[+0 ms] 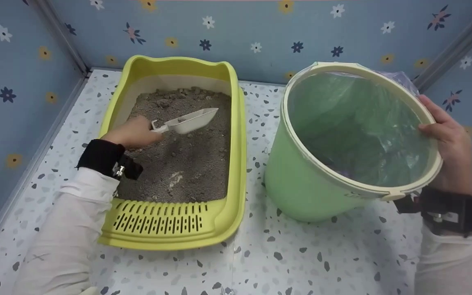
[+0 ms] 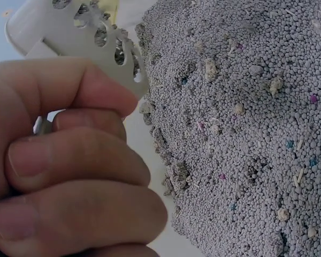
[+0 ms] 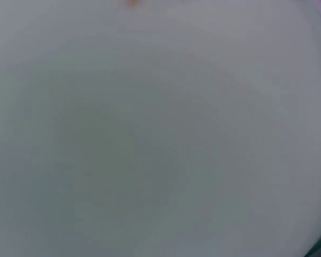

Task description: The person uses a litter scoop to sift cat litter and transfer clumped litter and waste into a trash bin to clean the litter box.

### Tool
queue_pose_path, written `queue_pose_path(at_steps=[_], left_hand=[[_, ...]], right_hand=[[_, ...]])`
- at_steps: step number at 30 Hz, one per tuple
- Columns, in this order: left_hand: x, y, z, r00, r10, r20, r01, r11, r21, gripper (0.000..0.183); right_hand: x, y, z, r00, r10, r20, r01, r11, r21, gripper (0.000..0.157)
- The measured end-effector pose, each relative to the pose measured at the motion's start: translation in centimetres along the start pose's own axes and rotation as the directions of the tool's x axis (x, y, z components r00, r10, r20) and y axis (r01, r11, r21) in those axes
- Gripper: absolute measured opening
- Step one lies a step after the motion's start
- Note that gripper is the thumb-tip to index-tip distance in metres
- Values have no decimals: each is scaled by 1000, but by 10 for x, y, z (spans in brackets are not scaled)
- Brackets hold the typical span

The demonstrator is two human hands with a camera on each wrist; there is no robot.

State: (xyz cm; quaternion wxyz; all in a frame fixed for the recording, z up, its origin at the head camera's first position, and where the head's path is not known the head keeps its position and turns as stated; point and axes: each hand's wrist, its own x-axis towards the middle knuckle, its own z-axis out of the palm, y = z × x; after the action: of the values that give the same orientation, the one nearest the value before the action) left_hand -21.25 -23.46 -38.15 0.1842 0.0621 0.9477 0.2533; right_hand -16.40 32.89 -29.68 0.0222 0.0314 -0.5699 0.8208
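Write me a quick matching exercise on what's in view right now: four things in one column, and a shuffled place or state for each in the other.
Column one
1. scoop
2. bin
3. tray
4. right hand

Column two
A. slotted at its near end, with litter inside
B. gripping an edge at the person's right
C. in the left hand
D. tilted, lined with a see-through bag

Pairs: 1-C, 2-D, 3-A, 4-B
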Motion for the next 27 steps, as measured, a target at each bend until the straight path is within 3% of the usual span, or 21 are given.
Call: queue_pose_path(at_steps=[11,14,17,20,23,27], left_hand=[[-2,0,-1,1000,-1,-7,1,1000,-4,26],[-2,-1,0,998,12,-67,-12,1000,3,24],[-2,-2,2,984,20,-179,-12,999,48,24],[-1,-2,6,945,59,-322,-8,988,157,26],[-1,-2,9,882,151,-447,-9,953,304,28],[-2,-2,11,805,274,-526,-6,890,456,28]], right_hand=[[1,0,-1,1000,9,-17,-9,1000,28,54],[1,0,0,1000,12,-24,-11,999,42,54],[1,0,0,999,15,-33,-13,999,51,53],[1,0,-1,999,16,-34,-14,999,49,53],[2,-1,-2,999,20,-35,-20,1000,-2,53],[1,-2,-3,999,34,-40,-36,998,-59,54]])
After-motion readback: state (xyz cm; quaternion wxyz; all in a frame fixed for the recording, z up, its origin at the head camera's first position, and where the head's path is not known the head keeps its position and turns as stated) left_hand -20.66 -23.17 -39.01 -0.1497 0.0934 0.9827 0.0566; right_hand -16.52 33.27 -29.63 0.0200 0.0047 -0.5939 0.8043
